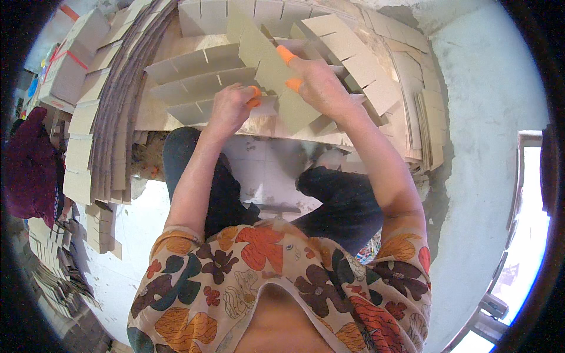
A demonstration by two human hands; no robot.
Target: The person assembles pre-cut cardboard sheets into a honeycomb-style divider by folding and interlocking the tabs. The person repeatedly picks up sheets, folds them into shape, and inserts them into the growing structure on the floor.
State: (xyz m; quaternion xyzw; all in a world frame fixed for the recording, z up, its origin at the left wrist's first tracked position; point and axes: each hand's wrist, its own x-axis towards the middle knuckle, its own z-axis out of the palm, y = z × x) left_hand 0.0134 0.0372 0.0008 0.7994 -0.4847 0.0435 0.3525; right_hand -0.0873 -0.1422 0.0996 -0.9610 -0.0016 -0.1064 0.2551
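Observation:
A long slotted cardboard divider sheet (259, 56) stands on edge, slanting from the far middle toward me. My right hand (321, 85) grips it from the right, its orange-covered thumb and index finger at the sheet. Left of it, several slotted cardboard strips (200, 62) stand on edge side by side, their right ends at the sheet. My left hand (231, 107) is curled round the nearest cardboard strip (191, 112), close to the crossing; an orange cover shows on one digit. My palm hides part of that strip.
The wooden table (159, 120) carries another slotted cardboard piece (353, 59) at right. Tall stacks of cardboard (112, 117) line the left, beside a taped carton (73, 56). More cardboard (432, 129) leans by the wall (482, 106) on the right. Dark red cloth (32, 170) shows far left.

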